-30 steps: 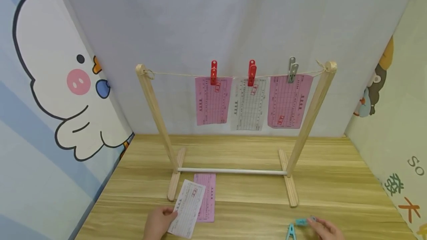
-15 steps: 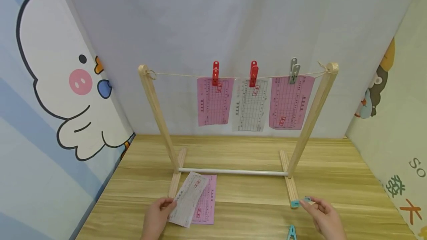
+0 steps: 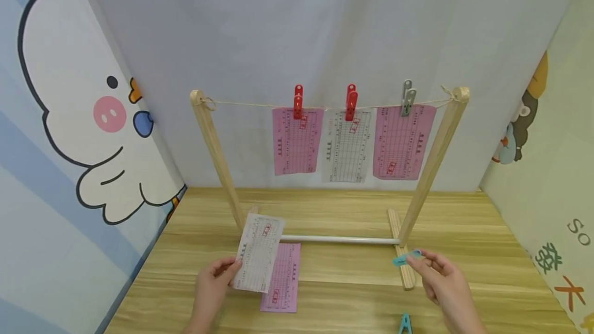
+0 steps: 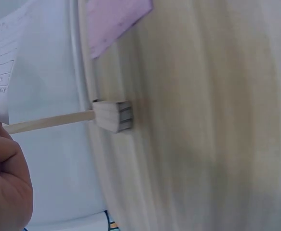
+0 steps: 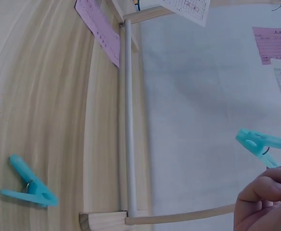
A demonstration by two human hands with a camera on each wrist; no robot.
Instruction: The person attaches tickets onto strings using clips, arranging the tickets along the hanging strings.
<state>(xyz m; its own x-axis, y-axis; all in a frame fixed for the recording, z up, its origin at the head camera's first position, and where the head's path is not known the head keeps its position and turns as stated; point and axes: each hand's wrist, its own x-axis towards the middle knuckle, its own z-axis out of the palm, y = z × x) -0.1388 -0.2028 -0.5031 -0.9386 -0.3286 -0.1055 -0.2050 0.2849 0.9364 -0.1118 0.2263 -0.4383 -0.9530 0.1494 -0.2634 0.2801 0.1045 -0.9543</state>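
Note:
My left hand (image 3: 212,285) pinches the left edge of a white printed slip (image 3: 260,254), raised off the table in front of the rack's left post. Below it a pink slip (image 3: 285,282) lies flat on the table, its upper left part covered in the head view. Between thumb and fingers my right hand (image 3: 441,280) pinches the handles of a teal clothespin (image 3: 402,260), held up near the rack's right foot. A second teal clothespin (image 5: 32,185) lies on the table, nearest to the right hand.
A wooden rack with a right post (image 3: 433,169) and a left post (image 3: 215,161) carries a string (image 3: 250,103). From it hang two pink slips and a white one, under two red clothespins (image 3: 298,102) and a grey clothespin (image 3: 408,99). A white rod (image 3: 339,239) joins the feet.
The left hand has lifted the white slip upward, away from the pink one. My right hand has raised a teal clothespin from the table and moved it up toward the rack.

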